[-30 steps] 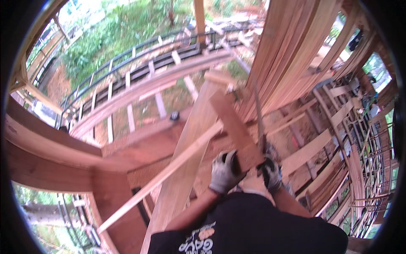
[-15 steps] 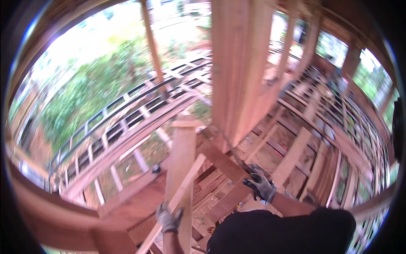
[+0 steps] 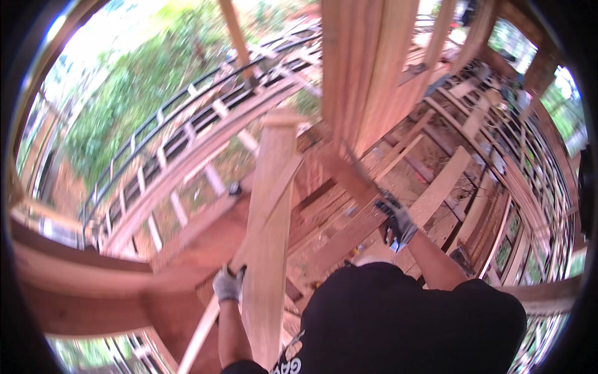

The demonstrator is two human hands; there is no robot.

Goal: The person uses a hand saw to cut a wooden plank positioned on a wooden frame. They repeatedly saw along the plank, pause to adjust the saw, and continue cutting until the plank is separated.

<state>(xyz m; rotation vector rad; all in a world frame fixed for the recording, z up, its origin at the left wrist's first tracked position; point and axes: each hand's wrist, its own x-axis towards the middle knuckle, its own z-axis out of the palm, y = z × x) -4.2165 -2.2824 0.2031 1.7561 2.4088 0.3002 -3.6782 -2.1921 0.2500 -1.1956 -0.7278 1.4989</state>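
My left hand [image 3: 228, 284], in a grey glove, is closed around a narrow wooden strip [image 3: 200, 333]. The strip slants up across the face of a pale wooden post [image 3: 268, 262] with a wider cap at its top. My right hand [image 3: 400, 224], in a grey and black glove, is curled at the end of a reddish beam [image 3: 352, 177]. A long thin dark piece [image 3: 356, 163] runs along this beam toward my right fingers. What those fingers hold is blurred and cannot be made out.
A tall reddish wooden panel [image 3: 352, 68] stands ahead. Loose planks [image 3: 442, 187] lie on the right, with gaps between. Dark rails with pale crosspieces [image 3: 171, 138] run along the left, above grass. A large curved beam [image 3: 81, 274] lies at lower left.
The view has shifted, so the post and planks sit higher. My left fingers, looser before, are now wrapped around the strip. My right hand stays by the reddish beam.
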